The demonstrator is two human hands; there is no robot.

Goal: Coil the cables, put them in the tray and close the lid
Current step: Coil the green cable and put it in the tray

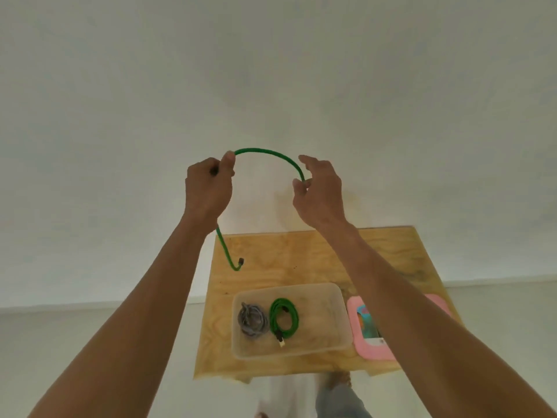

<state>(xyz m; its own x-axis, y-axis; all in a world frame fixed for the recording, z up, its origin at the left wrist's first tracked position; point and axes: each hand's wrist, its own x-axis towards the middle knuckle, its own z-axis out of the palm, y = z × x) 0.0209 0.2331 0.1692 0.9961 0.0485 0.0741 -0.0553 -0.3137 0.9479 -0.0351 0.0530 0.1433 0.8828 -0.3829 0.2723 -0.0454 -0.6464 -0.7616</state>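
I hold a green braided cable (268,154) up in the air, well above the table. My left hand (208,188) is closed around it, and my right hand (319,188) pinches it between thumb and fingers, so the cable arches between them. Its free end with a dark plug (240,261) dangles below my left wrist. On the table sits a clear plastic tray (325,297). Inside lie a coiled grey cable (252,320) and a coiled green cable (284,318). The pink lid (360,346) rests to the right of the tray, partly hidden by my right forearm.
A small wooden table (391,251) stands against a white wall. A leg in jeans and feet (337,393) show on the pale floor just in front of the table's near edge.
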